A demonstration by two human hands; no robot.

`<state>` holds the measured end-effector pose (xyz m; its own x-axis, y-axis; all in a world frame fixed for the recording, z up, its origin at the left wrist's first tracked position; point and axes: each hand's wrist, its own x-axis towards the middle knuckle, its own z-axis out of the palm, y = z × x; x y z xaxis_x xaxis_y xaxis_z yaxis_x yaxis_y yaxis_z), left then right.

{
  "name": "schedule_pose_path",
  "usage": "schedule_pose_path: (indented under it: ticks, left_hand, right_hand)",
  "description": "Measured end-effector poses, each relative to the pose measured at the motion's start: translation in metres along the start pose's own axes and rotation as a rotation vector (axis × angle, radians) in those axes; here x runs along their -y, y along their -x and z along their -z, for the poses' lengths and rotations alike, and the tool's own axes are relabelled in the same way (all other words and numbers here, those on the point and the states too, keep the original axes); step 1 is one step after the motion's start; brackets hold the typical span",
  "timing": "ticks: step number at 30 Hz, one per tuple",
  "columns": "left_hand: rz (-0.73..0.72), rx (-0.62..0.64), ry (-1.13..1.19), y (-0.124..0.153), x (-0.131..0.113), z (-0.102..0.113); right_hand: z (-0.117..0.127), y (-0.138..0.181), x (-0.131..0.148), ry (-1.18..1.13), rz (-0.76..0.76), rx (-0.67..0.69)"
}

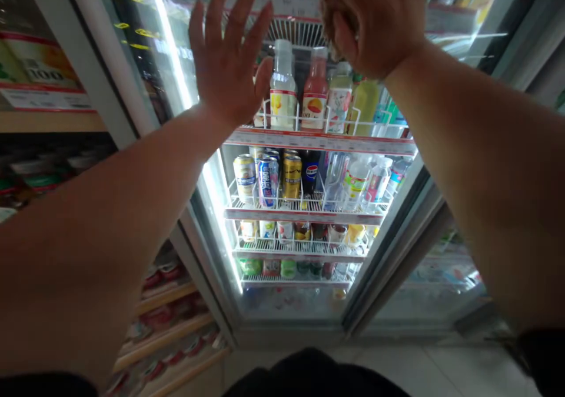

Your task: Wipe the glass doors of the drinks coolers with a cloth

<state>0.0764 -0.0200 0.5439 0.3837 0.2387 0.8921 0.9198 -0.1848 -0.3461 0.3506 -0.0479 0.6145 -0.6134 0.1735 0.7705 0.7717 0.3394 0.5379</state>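
Note:
My left hand (232, 62) is raised with its fingers spread, in front of the glass door (293, 309) of a lit drinks cooler. Whether the palm touches the glass I cannot tell. Up at the top edge, my right hand (379, 26) is closed around a crumpled brownish cloth (338, 20), held at or close to the glass. Behind the hands, a clear-capped bottle with a yellow label (283, 91) and a pinkish-red bottle (314, 94) stand on a wire shelf. The cloth and right hand hide part of the upper shelf.
Lower shelves hold cans (267, 179), a dark cola bottle (311, 170) and several other drinks. To the left runs a wooden shelf rack (168, 297) with packaged goods. A second cooler door (424, 297) is at the right. Pale floor tiles (459, 367) lie below.

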Motion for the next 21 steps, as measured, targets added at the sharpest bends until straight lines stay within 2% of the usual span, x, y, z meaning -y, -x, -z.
schedule_pose_path:
  ticks: [1,4,5,6,7,8,11,12,13,14,15,17,18,19,20,21]
  left_hand:
    - [-0.012,0.000,-0.009,-0.004,0.005,0.004]
    - [-0.055,-0.024,-0.037,-0.021,0.022,0.011]
    - [-0.040,-0.035,-0.036,-0.027,0.027,0.011]
    - [-0.002,-0.044,-0.029,-0.032,0.031,0.009]
    - [0.050,-0.050,-0.022,-0.036,0.033,0.007]
    - [0.092,-0.052,-0.023,-0.039,0.035,0.004]
    - [0.098,-0.085,-0.090,-0.040,0.033,-0.002]
    - [0.083,-0.102,-0.118,-0.038,0.031,-0.002]
    - [0.074,-0.120,-0.137,-0.036,0.029,-0.002]
    - [0.072,-0.135,-0.144,-0.034,0.027,-0.001]
    - [0.088,-0.149,-0.143,-0.032,0.025,0.000]
    - [0.161,-0.181,-0.125,-0.030,0.023,0.001]
    - [0.200,-0.189,-0.112,-0.031,0.022,0.000]
    - [0.235,-0.185,-0.101,-0.032,0.022,-0.001]
    - [0.270,-0.173,-0.093,-0.033,0.022,-0.003]
    - [0.299,-0.161,-0.091,-0.035,0.021,-0.005]
  right_hand:
    - [0.000,0.000,0.002,0.050,-0.094,-0.048]
    - [-0.003,-0.008,-0.004,0.037,-0.698,-0.317]
    - [-0.004,-0.010,-0.007,0.028,-0.823,-0.391]
    - [-0.006,-0.011,-0.009,0.022,-0.870,-0.427]
    - [-0.007,-0.010,-0.010,0.025,-0.834,-0.420]
    - [-0.007,-0.008,-0.010,0.046,-0.710,-0.368]
    - [-0.003,0.002,-0.006,0.148,-0.088,-0.105]
    - [-0.002,0.003,-0.003,0.165,0.074,-0.043]
    - [-0.001,0.002,0.000,0.169,0.145,-0.010]
    - [0.000,0.000,0.004,0.157,0.104,-0.016]
    - [-0.001,-0.005,0.010,0.132,-0.041,-0.059]
    - [-0.006,-0.018,0.026,0.062,-0.458,-0.167]
    - [-0.010,-0.025,0.037,0.023,-0.613,-0.206]
    - [-0.013,-0.031,0.047,-0.012,-0.662,-0.211]
    - [-0.017,-0.036,0.057,-0.036,-0.593,-0.181]
    - [-0.020,-0.041,0.065,-0.049,-0.446,-0.133]
